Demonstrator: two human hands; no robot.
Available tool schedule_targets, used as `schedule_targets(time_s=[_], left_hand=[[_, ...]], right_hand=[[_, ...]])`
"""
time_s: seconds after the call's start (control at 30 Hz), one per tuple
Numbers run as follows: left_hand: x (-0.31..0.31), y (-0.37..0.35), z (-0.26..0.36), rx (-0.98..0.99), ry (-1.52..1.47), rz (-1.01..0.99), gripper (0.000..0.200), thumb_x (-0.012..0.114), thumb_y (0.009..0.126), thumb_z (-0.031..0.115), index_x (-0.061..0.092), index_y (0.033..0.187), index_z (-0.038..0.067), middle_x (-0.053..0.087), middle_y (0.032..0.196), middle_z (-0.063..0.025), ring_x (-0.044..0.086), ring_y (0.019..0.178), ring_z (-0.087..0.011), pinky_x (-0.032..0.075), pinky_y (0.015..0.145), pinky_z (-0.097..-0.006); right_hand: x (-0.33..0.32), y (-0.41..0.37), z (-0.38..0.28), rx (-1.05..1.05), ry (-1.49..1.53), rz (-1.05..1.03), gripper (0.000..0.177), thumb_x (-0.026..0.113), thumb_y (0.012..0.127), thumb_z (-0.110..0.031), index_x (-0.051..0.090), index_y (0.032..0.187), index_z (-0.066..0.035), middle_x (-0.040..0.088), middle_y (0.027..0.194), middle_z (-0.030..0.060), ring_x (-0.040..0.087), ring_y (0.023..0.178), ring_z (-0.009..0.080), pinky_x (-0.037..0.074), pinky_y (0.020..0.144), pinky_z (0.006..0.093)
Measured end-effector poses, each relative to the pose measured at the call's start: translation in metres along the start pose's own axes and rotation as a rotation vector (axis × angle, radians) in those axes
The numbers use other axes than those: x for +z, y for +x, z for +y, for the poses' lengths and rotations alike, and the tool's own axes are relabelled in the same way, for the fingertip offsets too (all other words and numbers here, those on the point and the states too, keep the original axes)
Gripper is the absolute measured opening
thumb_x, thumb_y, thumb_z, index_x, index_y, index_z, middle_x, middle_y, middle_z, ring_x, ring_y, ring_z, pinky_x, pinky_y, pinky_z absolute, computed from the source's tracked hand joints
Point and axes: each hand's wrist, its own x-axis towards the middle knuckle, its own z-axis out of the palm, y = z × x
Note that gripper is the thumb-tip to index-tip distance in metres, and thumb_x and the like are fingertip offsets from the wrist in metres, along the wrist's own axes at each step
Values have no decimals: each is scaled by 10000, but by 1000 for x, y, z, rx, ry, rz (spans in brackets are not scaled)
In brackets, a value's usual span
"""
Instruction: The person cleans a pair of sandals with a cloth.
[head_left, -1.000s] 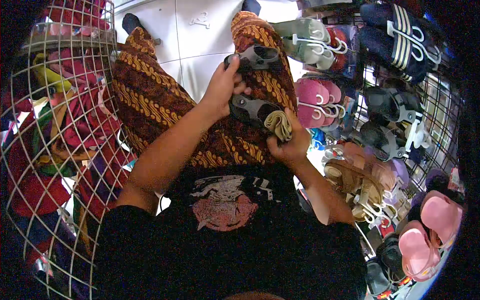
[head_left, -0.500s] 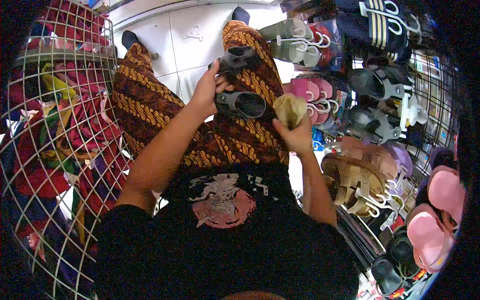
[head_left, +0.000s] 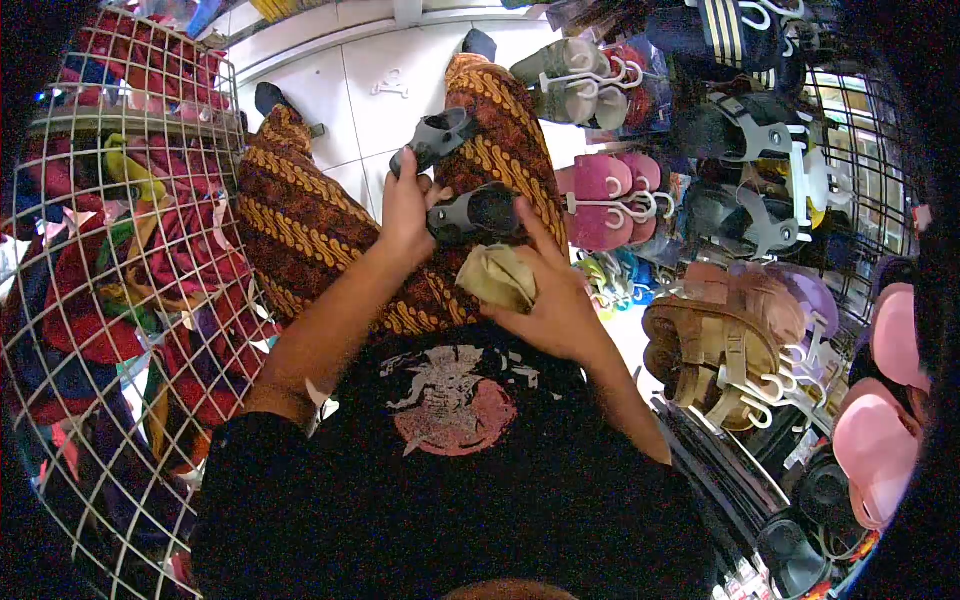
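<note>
My left hand (head_left: 407, 215) is closed around a pair of dark grey and black sandals, held above my lap. One sandal (head_left: 437, 138) points up and away over my knee. Its mate (head_left: 468, 216) lies nearer to me, sole and opening facing partly upward. In my right hand (head_left: 556, 300) is a crumpled beige cloth (head_left: 495, 277), gripped between the thumb and palm. The fingertips of that hand reach the right end of the nearer sandal, while the cloth hangs just below it.
A wire basket (head_left: 120, 300) full of coloured fabric items stands on the left. To the right hang pink sandals (head_left: 603, 195), brown sandals (head_left: 715, 345) and grey-black sandals (head_left: 745, 215) on white hangers. A white hanger (head_left: 390, 83) lies on the tiled floor (head_left: 345, 120).
My right hand has moved left with the cloth, from beside the sandals to the nearer one. The sandals have shifted slightly in my left hand, which keeps hold of them.
</note>
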Motion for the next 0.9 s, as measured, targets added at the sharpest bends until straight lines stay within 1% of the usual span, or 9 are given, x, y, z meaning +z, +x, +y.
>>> schedule_targets(time_s=[0.03, 0.37, 0.47, 0.53, 0.6, 0.67, 0.77, 0.87, 0.9], left_hand=[[5, -5, 1, 26, -17, 14, 332, 480, 1028, 429, 497, 1022, 97, 346, 644, 29, 340, 522, -102, 441, 536, -301], [10, -10, -3, 100, 30, 22, 338, 472, 1033, 426, 472, 1015, 88, 312, 610, 20, 305, 504, -97, 411, 536, -295], [5, -7, -4, 76, 7, -17, 343, 484, 1027, 432, 460, 1030, 90, 326, 630, 17, 305, 512, -99, 414, 543, -295], [2, -3, -5, 61, -18, -67, 343, 495, 1022, 436, 452, 1042, 96, 340, 650, 13, 306, 519, -102, 417, 548, -298], [-12, 13, -14, 75, 116, -72, 402, 517, 986, 508, 453, 1135, 141, 399, 718, 11, 465, 593, -142, 494, 586, -339], [-14, 15, -9, 75, 166, -51, 452, 529, 967, 544, 457, 1181, 153, 438, 764, 6, 545, 635, -162, 536, 612, -359], [-16, 16, -12, 69, 152, -80, 484, 535, 963, 549, 478, 1163, 111, 471, 825, -11, 560, 682, -170, 548, 644, -364], [13, -7, 2, 49, -36, 20, 325, 556, 997, 413, 456, 1047, 108, 474, 760, -15, 363, 555, -105, 437, 553, -305], [11, -6, 0, 63, -4, 7, 335, 568, 991, 413, 453, 1043, 102, 459, 739, -11, 382, 574, -98, 444, 556, -300]], right_hand=[[2, 0, 3, -57, 10, -10, 561, 827, 723, -217, 621, 1205, -17, 213, 1607, 153, 484, 1323, 334, 434, 1038, 398], [-1, 9, -3, -185, 77, -262, 459, 793, 769, -160, 618, 1168, -15, 141, 1633, 127, 501, 1308, 336, 442, 1025, 395], [-1, 6, 4, -340, 76, -62, 456, 783, 780, -141, 614, 1188, -28, 337, 1561, 140, 587, 1204, 331, 462, 995, 388], [-9, 0, 10, -46, 149, 60, 436, 764, 796, -161, 612, 1192, -60, 459, 1442, 179, 587, 1173, 362, 479, 983, 427], [-21, 0, 15, 61, 58, 237, 429, 728, 833, -199, 590, 1222, -83, 655, 1137, 205, 625, 1059, 399, 505, 917, 465], [-35, -1, 17, 141, -93, 376, 457, 702, 858, -253, 560, 1260, -89, 661, 1085, 223, 641, 989, 421, 512, 865, 502], [-45, 4, 11, 336, -263, 414, 383, 663, 885, -231, 592, 1234, -91, 675, 1049, 226, 650, 987, 421, 505, 856, 455], [-27, 9, 28, 306, -392, 430, 387, 655, 891, -286, 593, 1220, -90, 673, 1034, 232, 632, 954, 447, 493, 841, 506], [-18, 8, 27, 231, -435, 475, 401, 660, 888, -293, 583, 1229, -96, 670, 1000, 237, 634, 925, 446, 483, 837, 526]])
